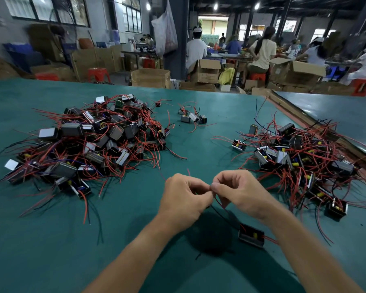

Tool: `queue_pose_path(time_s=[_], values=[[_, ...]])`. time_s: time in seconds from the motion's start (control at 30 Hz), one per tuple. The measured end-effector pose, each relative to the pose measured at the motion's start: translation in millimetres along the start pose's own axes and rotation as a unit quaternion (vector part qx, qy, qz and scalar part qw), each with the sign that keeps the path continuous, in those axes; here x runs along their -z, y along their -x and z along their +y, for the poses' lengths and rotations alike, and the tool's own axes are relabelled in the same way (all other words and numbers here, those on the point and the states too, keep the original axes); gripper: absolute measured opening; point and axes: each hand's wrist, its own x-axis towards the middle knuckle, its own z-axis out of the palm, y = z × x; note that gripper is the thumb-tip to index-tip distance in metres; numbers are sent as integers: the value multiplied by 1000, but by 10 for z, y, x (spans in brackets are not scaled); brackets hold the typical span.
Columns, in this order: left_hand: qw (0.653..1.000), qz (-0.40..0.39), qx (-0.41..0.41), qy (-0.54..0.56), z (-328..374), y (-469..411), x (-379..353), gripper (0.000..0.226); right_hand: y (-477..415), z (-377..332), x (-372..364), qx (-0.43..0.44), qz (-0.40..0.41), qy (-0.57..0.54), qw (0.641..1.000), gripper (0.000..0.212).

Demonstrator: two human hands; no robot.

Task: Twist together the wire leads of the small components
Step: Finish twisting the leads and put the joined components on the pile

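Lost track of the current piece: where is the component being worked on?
Head view, lower right of centre: the component lies just below the right hand, nearer than the right pile.

Bare worktop [51, 240] lies open at the near left and along a lane between the two heaps. The left heap [89, 140] and right heap [300, 157] of wired components wall that lane, and a small cluster [192, 118] blocks its far end. The left hand [184, 199] and right hand [239, 193], pinching wire leads [219, 203], fill its near end, with one component [251, 237] just beside the right forearm.
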Motion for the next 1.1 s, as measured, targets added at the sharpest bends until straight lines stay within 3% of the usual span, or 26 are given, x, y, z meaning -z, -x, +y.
queue_pose_path(time_s=[0.1, 0.17, 0.3, 0.43, 0.6, 0.9, 1.0, 1.1], values=[[989, 71, -101, -76, -13, 13, -68, 11, -35, 11, -14, -12, 36, -28, 999, 24], [990, 73, -105, -66, -16, 6, -50, 12, -38, 27, -34, -10, 55, -42, 998, 25], [1000, -10, 10, -15, 18, -16, 26, 17, -20, 54, -33, 15, 41, -46, 998, 23], [975, -115, 139, 128, 106, -33, 123, 22, 26, 2, 68, 40, -18, -74, 996, 12], [952, -209, 156, 160, 162, -20, 193, 18, 80, -21, 169, 29, -106, -93, 990, 10], [940, -225, 188, 177, 146, -18, 183, 4, 109, -43, 308, -17, -178, -40, 983, 9], [956, -202, 153, 145, 100, -19, 187, 17, 117, -69, 284, -25, -166, -5, 986, 19], [988, -134, 75, 34, 58, -4, 131, 16, 108, -71, 230, -49, -142, 26, 988, 21]])
